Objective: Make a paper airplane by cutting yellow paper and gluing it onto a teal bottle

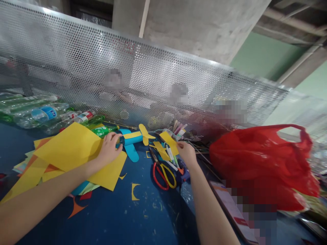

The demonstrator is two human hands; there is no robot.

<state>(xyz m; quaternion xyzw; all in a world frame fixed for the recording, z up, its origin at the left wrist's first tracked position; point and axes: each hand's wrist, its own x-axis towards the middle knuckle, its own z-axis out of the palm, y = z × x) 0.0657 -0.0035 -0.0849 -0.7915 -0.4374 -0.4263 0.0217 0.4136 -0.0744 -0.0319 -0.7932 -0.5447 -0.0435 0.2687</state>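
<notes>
My left hand [110,148] is closed round the near end of a toy plane [133,137] made of blue and yellow paper. Blue wings stick out from its body, and a yellow tail stands at its far right end. Pinched in my right hand [187,154] is a piece of yellow paper [169,141], raised beside the plane. Below that paper lie several markers [171,158] and a pair of scissors [163,175] with red and yellow handles. Yellow paper sheets [74,149] are stacked under my left wrist.
Plastic bottles [46,112] lie at the far left, along a perforated metal screen [153,71]. A red plastic bag [255,153] stands at the right, near a phone [232,211]. Paper scraps [135,191] dot the blue table [114,221].
</notes>
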